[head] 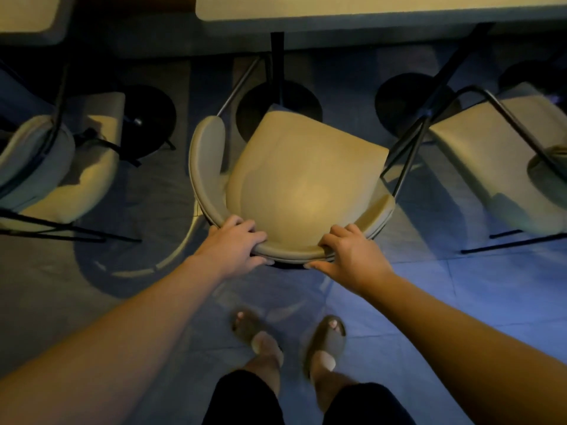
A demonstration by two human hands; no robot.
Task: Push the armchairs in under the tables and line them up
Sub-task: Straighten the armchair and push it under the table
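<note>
We stand over the middle armchair (pixel 302 179) with both hands on its curved backrest rim. Our left hand (pixel 234 245) curls over the rim at the left of its near arc, fingers (pixel 245 225) wrapped on the inner side and thumb under the outer edge. Our right hand (pixel 349 256) grips the same rim to the right, fingers hooked over the top and thumb stretched along the underside.

The armchair's seat sits angled, its front edge turned slightly to the right, and it reaches the round black base (pixel 279 108) of the table's post. The table (pixel 368 10) runs along the top of the view, and the seat lies mostly clear of its edge, not tucked under it.

A second armchair (pixel 61 167) stands to the left, beside another table (pixel 27 23). A third armchair (pixel 497 167) stands to the right, turned askew. Our sandalled feet (pixel 288 338) rest on the tiled floor (pixel 460 302) just behind the backrest.
</note>
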